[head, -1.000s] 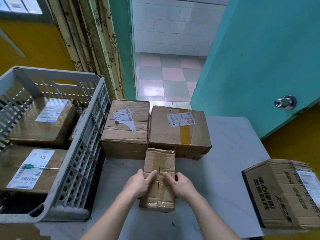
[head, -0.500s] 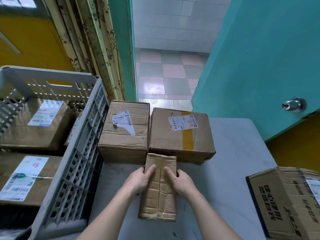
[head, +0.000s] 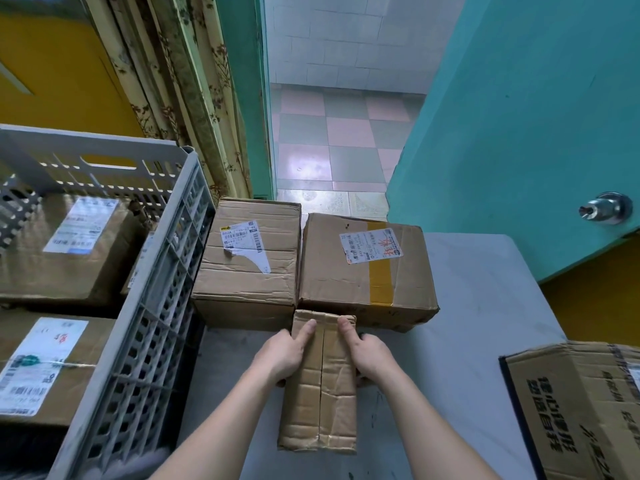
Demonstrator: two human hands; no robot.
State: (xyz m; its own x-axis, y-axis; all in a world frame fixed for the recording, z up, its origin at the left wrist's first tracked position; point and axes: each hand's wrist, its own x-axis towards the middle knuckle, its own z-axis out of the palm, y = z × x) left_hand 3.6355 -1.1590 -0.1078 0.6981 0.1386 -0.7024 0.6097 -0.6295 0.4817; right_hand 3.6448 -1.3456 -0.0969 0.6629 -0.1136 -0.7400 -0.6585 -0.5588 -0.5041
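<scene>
A narrow, creased cardboard box (head: 320, 403) lies lengthwise on the grey table (head: 467, 306), its far end against two bigger boxes. My left hand (head: 285, 351) grips its left side with the thumb laid on top. My right hand (head: 365, 351) grips its right side the same way. The fingers of both hands are hidden down the box's sides. Behind it stand a labelled box (head: 247, 271) on the left and a box with yellow tape (head: 367, 271) on the right.
A grey plastic crate (head: 145, 323) at the left holds several labelled parcels (head: 65, 247). A printed carton (head: 581, 410) sits at the table's right edge. A teal door (head: 519, 116) with a metal knob (head: 604, 208) stands open onto a tiled floor (head: 339, 150).
Both hands have slid the narrow box forward until its far end meets the two bigger boxes. The view has tilted a little downward and closer.
</scene>
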